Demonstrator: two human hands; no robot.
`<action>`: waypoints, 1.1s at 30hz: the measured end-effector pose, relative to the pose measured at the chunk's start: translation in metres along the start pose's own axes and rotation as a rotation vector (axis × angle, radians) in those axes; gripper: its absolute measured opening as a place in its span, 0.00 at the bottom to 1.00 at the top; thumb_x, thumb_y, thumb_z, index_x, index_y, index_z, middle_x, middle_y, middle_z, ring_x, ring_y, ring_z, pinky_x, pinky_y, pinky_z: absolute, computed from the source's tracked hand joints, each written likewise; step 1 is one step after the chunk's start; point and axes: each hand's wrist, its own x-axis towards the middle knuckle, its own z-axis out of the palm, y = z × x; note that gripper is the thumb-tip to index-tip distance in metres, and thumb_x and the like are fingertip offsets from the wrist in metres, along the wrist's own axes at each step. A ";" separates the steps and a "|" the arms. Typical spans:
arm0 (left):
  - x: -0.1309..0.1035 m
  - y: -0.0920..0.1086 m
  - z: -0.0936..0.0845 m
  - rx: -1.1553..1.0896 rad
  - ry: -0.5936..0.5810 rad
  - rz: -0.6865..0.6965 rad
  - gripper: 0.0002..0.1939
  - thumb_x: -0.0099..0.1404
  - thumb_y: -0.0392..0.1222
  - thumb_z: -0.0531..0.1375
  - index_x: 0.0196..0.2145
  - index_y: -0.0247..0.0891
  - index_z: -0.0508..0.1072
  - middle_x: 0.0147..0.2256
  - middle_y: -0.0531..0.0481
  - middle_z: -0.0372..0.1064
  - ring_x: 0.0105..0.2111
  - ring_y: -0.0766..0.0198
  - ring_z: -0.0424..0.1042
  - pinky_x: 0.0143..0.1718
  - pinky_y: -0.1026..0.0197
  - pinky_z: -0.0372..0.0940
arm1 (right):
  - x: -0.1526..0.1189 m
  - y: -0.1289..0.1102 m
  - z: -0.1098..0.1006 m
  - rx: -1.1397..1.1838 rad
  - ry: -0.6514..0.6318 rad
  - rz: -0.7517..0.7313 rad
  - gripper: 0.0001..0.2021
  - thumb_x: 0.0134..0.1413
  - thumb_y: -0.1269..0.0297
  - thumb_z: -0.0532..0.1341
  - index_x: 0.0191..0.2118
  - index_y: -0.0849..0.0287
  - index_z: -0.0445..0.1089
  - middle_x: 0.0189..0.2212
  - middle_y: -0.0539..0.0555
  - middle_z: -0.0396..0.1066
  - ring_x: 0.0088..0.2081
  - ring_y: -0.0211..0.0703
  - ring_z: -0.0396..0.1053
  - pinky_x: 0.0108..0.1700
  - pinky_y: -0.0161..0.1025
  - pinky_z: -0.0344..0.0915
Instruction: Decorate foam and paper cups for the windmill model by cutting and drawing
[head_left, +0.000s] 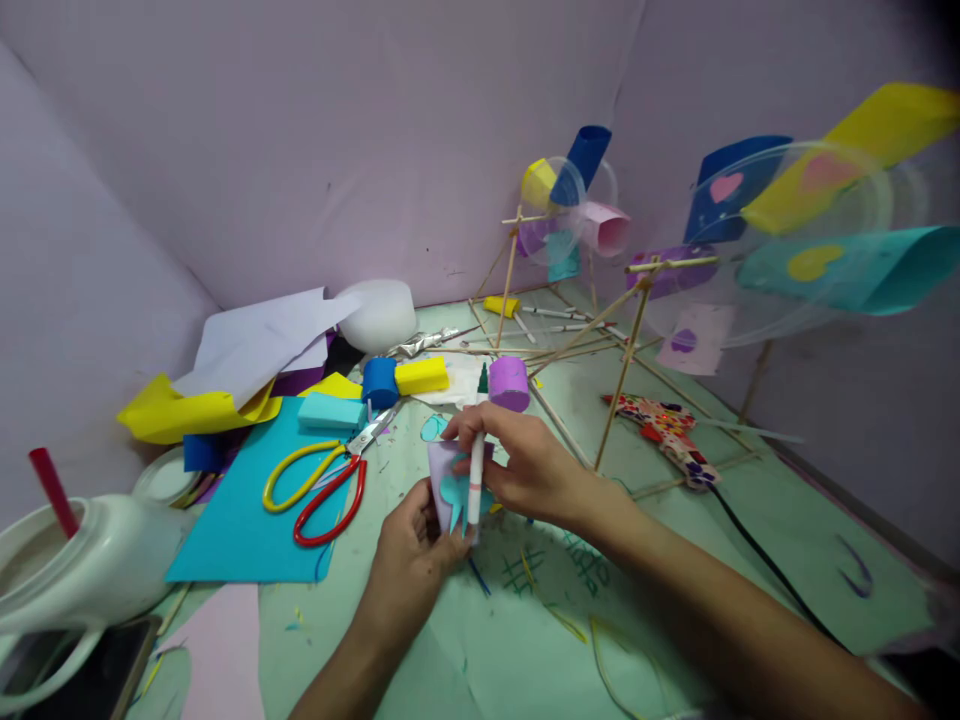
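Observation:
Low over the table, my left hand is closed on a small lavender paper piece, its thumb at the lower edge. A teal cut-out lies against the front of that piece. My right hand grips a white marker upright between thumb and fingers, in front of the paper. A dark green end shows above the fingers, in line with the marker. Scissors with one yellow and one red handle lie spread left of my hands, partly on a teal sheet.
Rolled paper tubes, including a purple one, stand behind my hands. Stick frames with paper-bladed wheels rise at the right. A patterned glue gun with a black cord lies there. A white jug stands left, near heaped paper.

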 end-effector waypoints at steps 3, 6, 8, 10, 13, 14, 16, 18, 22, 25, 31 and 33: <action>-0.001 -0.001 -0.002 0.010 -0.031 0.000 0.23 0.51 0.43 0.66 0.45 0.37 0.71 0.38 0.48 0.76 0.40 0.56 0.73 0.41 0.59 0.67 | -0.001 0.000 -0.003 0.011 0.011 -0.027 0.11 0.47 0.80 0.58 0.34 0.58 0.61 0.36 0.55 0.72 0.39 0.41 0.70 0.42 0.38 0.67; -0.001 -0.001 -0.003 -0.036 -0.060 -0.019 0.28 0.48 0.44 0.68 0.48 0.37 0.70 0.41 0.46 0.75 0.42 0.53 0.73 0.41 0.58 0.67 | -0.002 0.000 -0.005 0.002 -0.007 -0.049 0.10 0.48 0.79 0.59 0.34 0.57 0.62 0.36 0.54 0.72 0.40 0.41 0.71 0.42 0.39 0.67; 0.000 -0.001 -0.003 -0.086 -0.079 -0.044 0.30 0.47 0.44 0.68 0.49 0.37 0.69 0.42 0.44 0.75 0.43 0.51 0.73 0.41 0.57 0.67 | -0.002 0.000 -0.004 -0.015 -0.026 -0.063 0.09 0.49 0.78 0.59 0.34 0.57 0.62 0.35 0.55 0.72 0.41 0.42 0.71 0.42 0.39 0.67; 0.001 0.000 -0.003 -0.113 -0.087 -0.061 0.30 0.46 0.42 0.68 0.48 0.36 0.70 0.42 0.44 0.75 0.44 0.51 0.72 0.42 0.57 0.67 | -0.003 -0.001 -0.004 -0.024 -0.037 -0.070 0.08 0.50 0.78 0.58 0.33 0.58 0.61 0.35 0.55 0.72 0.41 0.43 0.71 0.41 0.39 0.67; 0.003 0.000 -0.005 -0.115 -0.097 -0.061 0.29 0.47 0.40 0.68 0.48 0.36 0.70 0.42 0.44 0.75 0.44 0.52 0.72 0.43 0.57 0.67 | -0.003 -0.002 -0.003 -0.017 -0.024 -0.067 0.08 0.50 0.78 0.58 0.33 0.58 0.61 0.34 0.55 0.72 0.39 0.42 0.71 0.39 0.38 0.68; 0.003 0.000 -0.006 -0.118 -0.099 -0.060 0.30 0.46 0.39 0.68 0.48 0.36 0.70 0.42 0.45 0.75 0.44 0.52 0.72 0.43 0.57 0.67 | -0.003 -0.002 -0.003 -0.016 -0.020 -0.066 0.08 0.50 0.78 0.58 0.33 0.58 0.61 0.34 0.55 0.72 0.38 0.42 0.72 0.39 0.38 0.68; 0.004 0.000 -0.008 -0.139 -0.107 -0.060 0.30 0.44 0.36 0.68 0.48 0.37 0.71 0.42 0.45 0.75 0.44 0.52 0.72 0.43 0.57 0.67 | -0.003 -0.002 -0.005 -0.021 -0.017 -0.071 0.09 0.49 0.77 0.59 0.34 0.57 0.61 0.35 0.55 0.72 0.38 0.42 0.72 0.39 0.38 0.68; 0.003 0.000 -0.009 -0.184 -0.129 -0.054 0.31 0.41 0.34 0.69 0.47 0.37 0.72 0.41 0.45 0.75 0.44 0.51 0.72 0.43 0.57 0.66 | -0.003 -0.003 -0.006 -0.025 -0.026 -0.079 0.09 0.49 0.78 0.59 0.34 0.57 0.61 0.35 0.55 0.72 0.38 0.42 0.72 0.38 0.38 0.68; 0.003 0.002 -0.007 -0.235 -0.127 -0.035 0.26 0.48 0.42 0.67 0.46 0.35 0.73 0.41 0.43 0.75 0.43 0.50 0.71 0.42 0.56 0.66 | -0.005 -0.003 -0.006 -0.004 -0.045 -0.105 0.09 0.49 0.78 0.58 0.34 0.57 0.61 0.35 0.56 0.72 0.39 0.43 0.72 0.38 0.38 0.68; 0.003 0.002 -0.003 -0.131 -0.050 -0.039 0.23 0.50 0.44 0.68 0.44 0.34 0.74 0.37 0.44 0.76 0.39 0.53 0.72 0.38 0.59 0.66 | -0.006 -0.004 -0.002 -0.010 -0.039 -0.110 0.10 0.48 0.79 0.58 0.35 0.57 0.61 0.35 0.55 0.72 0.40 0.43 0.72 0.39 0.38 0.68; 0.002 0.002 -0.001 -0.155 0.043 -0.064 0.23 0.48 0.43 0.69 0.42 0.34 0.75 0.34 0.45 0.77 0.35 0.55 0.74 0.33 0.61 0.66 | -0.006 -0.011 -0.001 0.120 0.108 0.015 0.11 0.48 0.71 0.64 0.35 0.55 0.61 0.41 0.55 0.72 0.45 0.45 0.70 0.46 0.43 0.66; 0.002 0.003 -0.003 -0.185 0.070 -0.069 0.23 0.49 0.44 0.69 0.43 0.34 0.75 0.35 0.44 0.77 0.37 0.55 0.74 0.38 0.58 0.67 | -0.009 -0.009 -0.004 0.237 0.240 0.163 0.11 0.49 0.69 0.65 0.34 0.54 0.60 0.40 0.54 0.72 0.43 0.44 0.71 0.46 0.44 0.66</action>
